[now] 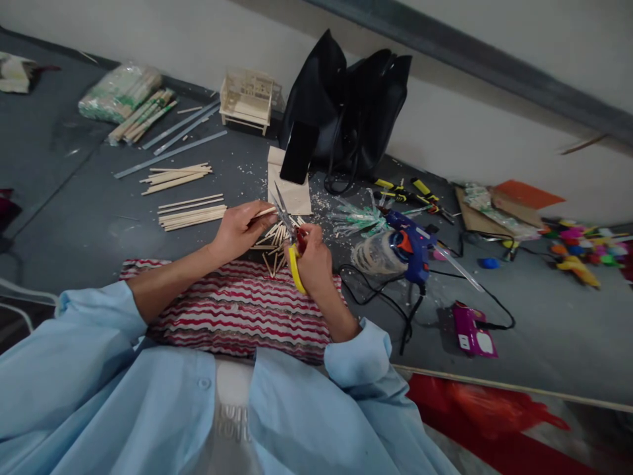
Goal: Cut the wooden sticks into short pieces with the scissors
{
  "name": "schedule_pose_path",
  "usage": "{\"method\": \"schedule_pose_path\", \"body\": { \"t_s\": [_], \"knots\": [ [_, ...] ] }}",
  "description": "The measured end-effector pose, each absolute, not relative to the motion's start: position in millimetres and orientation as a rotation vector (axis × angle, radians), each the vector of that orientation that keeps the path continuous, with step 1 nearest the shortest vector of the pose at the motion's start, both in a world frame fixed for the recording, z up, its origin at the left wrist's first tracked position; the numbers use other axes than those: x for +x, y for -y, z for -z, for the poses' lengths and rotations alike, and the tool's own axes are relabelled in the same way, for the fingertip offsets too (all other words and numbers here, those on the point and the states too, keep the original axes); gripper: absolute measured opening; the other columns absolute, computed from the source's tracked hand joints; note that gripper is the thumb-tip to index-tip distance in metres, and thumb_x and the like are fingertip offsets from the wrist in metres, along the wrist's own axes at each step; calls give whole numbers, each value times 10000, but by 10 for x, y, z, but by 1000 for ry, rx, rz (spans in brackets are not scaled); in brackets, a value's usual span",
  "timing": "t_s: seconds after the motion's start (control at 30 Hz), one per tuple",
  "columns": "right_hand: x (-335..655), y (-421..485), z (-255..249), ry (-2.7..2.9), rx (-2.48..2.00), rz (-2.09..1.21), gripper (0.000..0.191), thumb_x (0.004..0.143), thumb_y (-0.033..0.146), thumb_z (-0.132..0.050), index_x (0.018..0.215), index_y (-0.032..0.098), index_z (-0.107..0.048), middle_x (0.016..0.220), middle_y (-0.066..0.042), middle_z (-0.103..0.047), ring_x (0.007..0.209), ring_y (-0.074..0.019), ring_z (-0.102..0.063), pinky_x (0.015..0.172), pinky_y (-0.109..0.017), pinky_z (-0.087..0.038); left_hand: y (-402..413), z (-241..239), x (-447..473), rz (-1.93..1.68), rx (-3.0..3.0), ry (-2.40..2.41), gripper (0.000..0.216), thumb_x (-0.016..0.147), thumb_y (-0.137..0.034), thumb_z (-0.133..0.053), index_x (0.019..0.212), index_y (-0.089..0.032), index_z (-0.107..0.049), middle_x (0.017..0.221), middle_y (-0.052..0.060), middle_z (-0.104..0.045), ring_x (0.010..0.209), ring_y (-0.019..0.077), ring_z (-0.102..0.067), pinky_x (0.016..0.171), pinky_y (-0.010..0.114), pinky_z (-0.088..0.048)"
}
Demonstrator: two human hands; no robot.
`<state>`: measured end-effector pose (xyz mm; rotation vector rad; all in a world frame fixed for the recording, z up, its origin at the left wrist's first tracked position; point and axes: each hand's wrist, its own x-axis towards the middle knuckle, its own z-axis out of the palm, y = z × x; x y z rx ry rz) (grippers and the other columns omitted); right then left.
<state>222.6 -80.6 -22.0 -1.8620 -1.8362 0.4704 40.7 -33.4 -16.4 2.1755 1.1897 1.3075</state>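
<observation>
The scissors (285, 214) stand over the near middle of the grey table (395, 356), above a heap of short stick pieces (277, 239). Their long axis runs slantwise: the tips point away from the person and a little to the left, while the yellow handle loop lies toward the body. The blades are slightly parted.

The right hand (313, 260) is closed around the handles, its forearm coming up from the lower right and leaning left, the blue sleeve (359, 353) pushed back from the wrist.

The left hand (240, 231) pinches a thin wooden stick (267, 212) between thumb and fingers. The stick lies nearly level across the view, its free end pointing right, at the blades; it is hard to tell whether that end sits between them or just beside them. The left forearm reaches in from the lower left, over a striped cushion (232, 310), with the palm turned inward.

Left of this hand, a row of longer sticks (192, 218) lies roughly crosswise. Beyond the scissors, a black phone (299, 152) rests partly on brown paper (295, 196).
</observation>
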Motion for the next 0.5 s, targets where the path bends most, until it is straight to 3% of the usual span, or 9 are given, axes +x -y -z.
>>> {"method": "schedule_pose_path", "body": {
  "t_s": [0.3, 0.5],
  "knots": [
    [2181, 840, 177, 1767, -1885, -481, 426, 812, 437, -589, 1133, 182, -472, 787, -47, -690, 658, -212, -645, 598, -287, -422, 347, 202, 400, -1442, 2186, -1153, 243, 932, -339, -539, 919, -144, -682, 777, 27, -700, 687, 104, -616, 644, 191, -449],
    [2227, 795, 192, 1995, -1819, -498, 120, 823, 271, -542, 913, 195, -568, 776, -43, -663, 667, -171, -581, 621, -258, -376, 344, 215, 401, -1557, 2237, -1088, 237, 930, -325, -551, 894, -132, -683, 741, 18, -693, 646, 83, -608, 606, 168, -431]
  ]
}}
